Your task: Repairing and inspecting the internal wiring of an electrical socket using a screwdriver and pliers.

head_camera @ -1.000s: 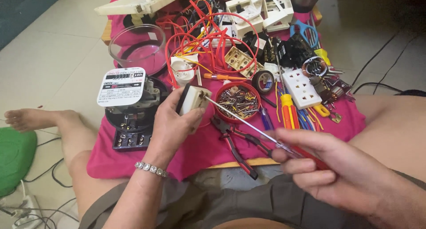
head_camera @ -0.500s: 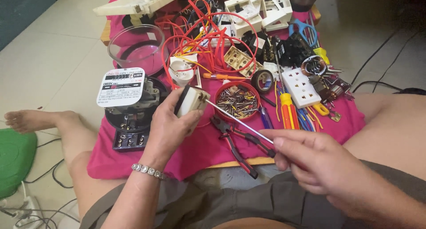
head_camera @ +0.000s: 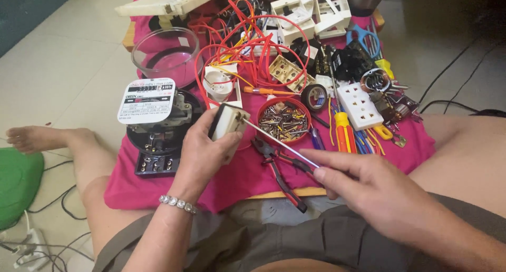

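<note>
Above the pink cloth [head_camera: 237, 172], the left hand [head_camera: 203, 156] grips a small white plastic socket block [head_camera: 227, 122], fingers wrapped round it. The right hand [head_camera: 369, 188] pinches a thin steel screwdriver [head_camera: 279, 141]; its shaft slants up-left, tip touching the block's right face.

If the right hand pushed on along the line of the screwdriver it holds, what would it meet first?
Probably the small white socket part held in the left hand; the screwdriver in the right hand already has its tip there.

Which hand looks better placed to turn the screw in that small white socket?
Probably the right hand: it holds the thin metal-shafted screwdriver, whose tip meets the small white socket. The left hand is occupied gripping that socket.
</note>
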